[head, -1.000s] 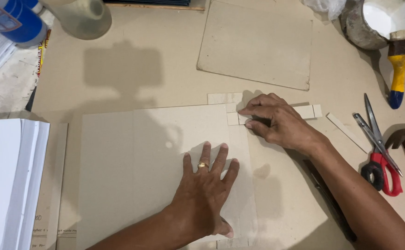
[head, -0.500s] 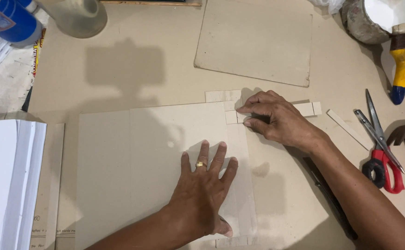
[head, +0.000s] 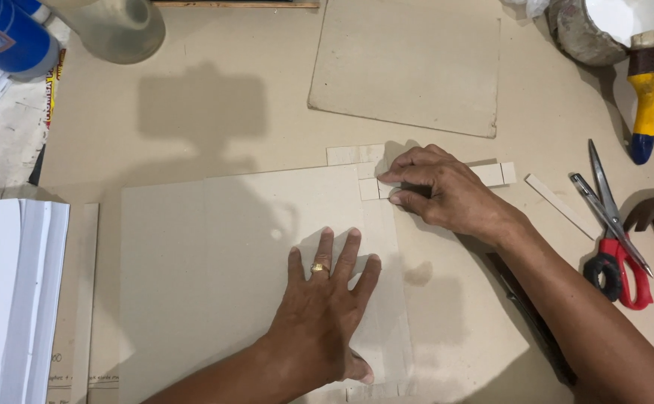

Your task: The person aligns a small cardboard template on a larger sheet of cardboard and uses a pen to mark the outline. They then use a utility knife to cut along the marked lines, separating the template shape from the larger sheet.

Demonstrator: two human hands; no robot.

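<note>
Left hand (head: 325,314), fingers spread flat, presses one large cardboard sheet (head: 215,269) onto the surface (head: 215,142). Right hand (head: 439,191), fingers curled, pinches small cardboard strips (head: 495,173) at the sheet's upper right corner. Beyond lie one second cardboard panel (head: 409,63), one pair of red-handled scissors (head: 615,228) and one yellow-handled brush (head: 647,93).

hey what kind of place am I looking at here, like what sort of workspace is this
Probably a craft or bookbinding-type workbench. Grey board sheets cover the surface, with red-handled scissors, a yellow-handled brush by a pot of white paste, and a paper stack. The left hand presses the board flat.
</note>
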